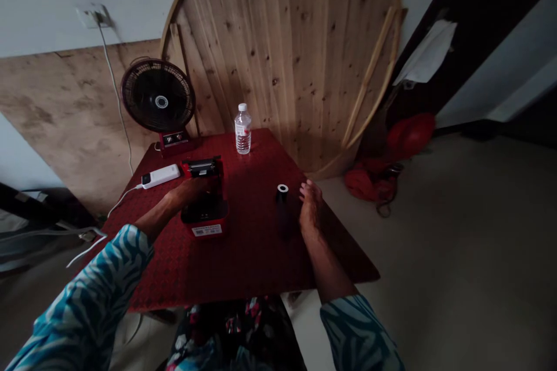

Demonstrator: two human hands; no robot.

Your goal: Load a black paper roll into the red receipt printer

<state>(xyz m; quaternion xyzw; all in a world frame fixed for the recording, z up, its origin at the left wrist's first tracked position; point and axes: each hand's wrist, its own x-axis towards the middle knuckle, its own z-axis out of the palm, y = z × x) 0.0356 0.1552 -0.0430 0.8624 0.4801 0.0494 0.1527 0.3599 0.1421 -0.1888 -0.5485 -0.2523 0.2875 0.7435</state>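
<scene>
Table cloth spans from the near edge up to an open-topped red machine; the left hand reaches into it, fingers hidden, so I cannot tell that grip's state. Across a broad stretch of cloth stands a dark roll. Just beside it, toward the right edge, the right hand has its grip loosely wide. Farther, a bottle and fan stand near the far edge.

red boxy device sat opened on the table, lid raised at the far end, black interior exposed, white printed label on near face. small roll stood upright to its right, apart, white ring end up, dark centre and side.
</scene>
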